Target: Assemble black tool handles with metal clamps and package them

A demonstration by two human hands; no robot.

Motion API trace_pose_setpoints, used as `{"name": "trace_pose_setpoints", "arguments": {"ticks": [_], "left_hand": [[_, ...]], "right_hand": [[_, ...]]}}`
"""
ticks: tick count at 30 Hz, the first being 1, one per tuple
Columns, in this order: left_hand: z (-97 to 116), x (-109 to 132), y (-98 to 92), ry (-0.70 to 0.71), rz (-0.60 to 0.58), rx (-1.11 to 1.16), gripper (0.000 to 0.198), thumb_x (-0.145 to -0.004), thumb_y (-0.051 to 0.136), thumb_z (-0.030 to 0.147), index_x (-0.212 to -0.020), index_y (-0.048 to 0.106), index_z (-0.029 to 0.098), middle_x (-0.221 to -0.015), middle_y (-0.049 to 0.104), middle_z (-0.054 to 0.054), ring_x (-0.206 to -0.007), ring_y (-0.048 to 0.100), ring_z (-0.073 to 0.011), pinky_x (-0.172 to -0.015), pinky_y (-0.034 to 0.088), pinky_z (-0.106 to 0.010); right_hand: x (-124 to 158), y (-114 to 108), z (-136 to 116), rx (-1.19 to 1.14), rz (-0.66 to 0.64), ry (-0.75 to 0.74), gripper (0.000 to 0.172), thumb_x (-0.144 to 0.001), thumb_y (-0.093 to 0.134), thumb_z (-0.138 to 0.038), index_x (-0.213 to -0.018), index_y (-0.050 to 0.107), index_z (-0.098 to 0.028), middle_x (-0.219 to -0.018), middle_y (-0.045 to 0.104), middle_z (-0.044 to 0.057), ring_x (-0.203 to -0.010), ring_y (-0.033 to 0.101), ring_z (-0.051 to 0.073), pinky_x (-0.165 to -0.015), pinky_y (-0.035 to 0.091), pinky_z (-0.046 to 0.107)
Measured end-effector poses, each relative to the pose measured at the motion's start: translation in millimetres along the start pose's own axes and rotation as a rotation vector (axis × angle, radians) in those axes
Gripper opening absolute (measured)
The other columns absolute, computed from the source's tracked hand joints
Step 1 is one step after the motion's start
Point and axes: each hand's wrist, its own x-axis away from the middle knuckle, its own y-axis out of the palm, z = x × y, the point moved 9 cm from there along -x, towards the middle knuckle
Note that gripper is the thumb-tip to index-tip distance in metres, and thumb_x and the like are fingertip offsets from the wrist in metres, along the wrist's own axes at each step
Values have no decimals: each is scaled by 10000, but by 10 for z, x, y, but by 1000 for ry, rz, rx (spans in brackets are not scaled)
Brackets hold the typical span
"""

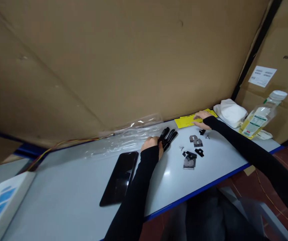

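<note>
My left hand (151, 144) is closed around the near end of several slim black pieces (169, 138) that look like handles; their exact kind is not clear. Over at the back of the table, my right hand (202, 119) rests on or just above yellow printed cards (184, 122), its fingers apart. Just in front of it lie a small black part (202, 132) and a small silver piece (207, 137). Grey notched plates (198, 142), another black part (199, 152) and a small pile with a grey plate (189, 163) are spread between the hands.
A black phone (120, 179) lies left of my left forearm, near clear plastic film (118, 142). To the right stand a tilted bottle of yellow liquid (255, 121) and a white cloth bundle (230, 112). A cardboard wall (123, 60) closes off the back. A white-and-blue box (13, 197) sits far left.
</note>
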Motion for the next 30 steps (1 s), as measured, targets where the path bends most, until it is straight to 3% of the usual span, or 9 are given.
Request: {"name": "trace_pose_setpoints", "arguments": {"ticks": [4, 10, 17, 20, 24, 30], "left_hand": [[-24, 27, -15, 2, -19, 74, 287, -916, 587, 294, -1101, 790, 211, -1037, 753, -172, -888, 731, -357, -794, 510, -434], [-134, 87, -39, -71, -8, 145, 324, -907, 591, 300, -1161, 787, 250, -1038, 765, -109, -837, 720, -296, -816, 534, -422], [-160, 107, -67, -10, 33, 165, 268, -909, 610, 304, -1114, 776, 258, -1007, 757, -96, -740, 691, -258, -768, 541, -434], [-172, 96, -69, 24, 42, 152, 258, -911, 609, 274, -1111, 769, 247, -997, 757, -111, -749, 690, -268, -781, 542, -448], [-174, 70, -15, 53, -4, 170, 263, -923, 615, 263, -1139, 762, 228, -982, 758, -118, -764, 687, -281, -814, 538, -473], [-279, 3, 51, -53, -48, 245, 333, -942, 614, 286, -1241, 733, 200, -1184, 731, -172, -969, 714, -324, -880, 529, -456]], "right_hand": [[-142, 104, 224, 9, 30, 16, 258, -827, 737, -272, -1066, 762, -178, -1133, 776, 122, -1141, 656, 298, -1103, 451, 453], [37, 150, 276, -94, 27, -15, 210, -835, 727, -279, -1024, 782, -206, -1144, 791, 100, -1209, 632, 319, -1126, 454, 487], [271, 222, 156, -351, -304, -223, 270, -786, 771, -339, -1026, 809, -220, -1002, 800, 61, -924, 661, 209, -863, 527, 339], [381, 209, 153, -422, -357, -244, 314, -795, 771, -381, -1065, 819, -229, -994, 788, 54, -868, 649, 180, -757, 498, 288], [436, 272, 202, -421, -396, -153, 308, -805, 780, -441, -1027, 826, -232, -874, 762, 28, -752, 618, 156, -675, 457, 265], [431, 417, 367, -399, -344, -69, 219, -811, 778, -388, -950, 762, -220, -824, 748, 18, -676, 612, 149, -612, 438, 269]]}}
